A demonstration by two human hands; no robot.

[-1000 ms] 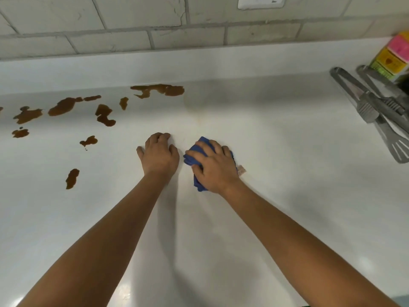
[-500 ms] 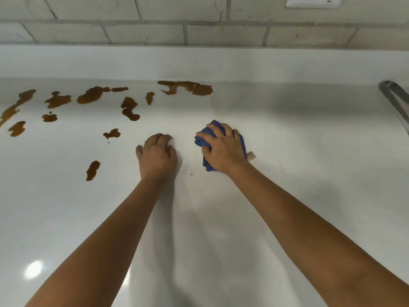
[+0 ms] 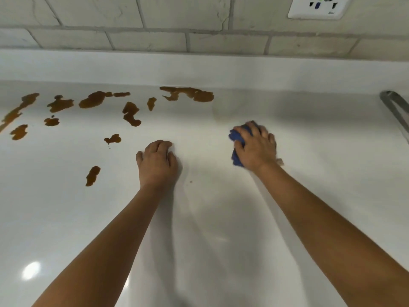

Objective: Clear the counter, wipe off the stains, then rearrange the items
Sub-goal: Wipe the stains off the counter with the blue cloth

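Head view, single frame.

Counter [image 3: 221, 251]: white, smooth, glossy slab; a soft round light reflection sits at its near left. A raised white lip runs along the back edge, under a wall of pale rectangular tiles [image 3: 146, 41] with grey grout lines and a faintly rough face.

Stains [image 3: 130, 113]: brown, irregular blotches, flat and wet-looking, scattered over the far left part of the counter. One long blotch [image 3: 190, 94] lies against the back lip near the middle; a narrow oval one [image 3: 92, 175] sits nearest the camera, left of the left hand.

Left hand [image 3: 157, 165]: palm down on the bare counter, fingers curled under at the tips and held close together, thumb out to the side. It holds nothing.

Right hand [image 3: 256, 147]: well apart from the left, further back and to the right. Fingers spread and bent over a cloth [image 3: 235, 138], pressing it onto the counter; slightly blurred.

Cloth: dark blue, soft, bunched into a wad, showing mainly at the thumb side of the right hand. A small pale tag [image 3: 280, 161] pokes out by the wrist. It lies right of all the stains, touching none.

Metal utensil [image 3: 396, 107]: grey, rounded end, cut off at the right edge; kind not clear.

Wall socket [image 3: 318, 6]: white plastic plate, top right.
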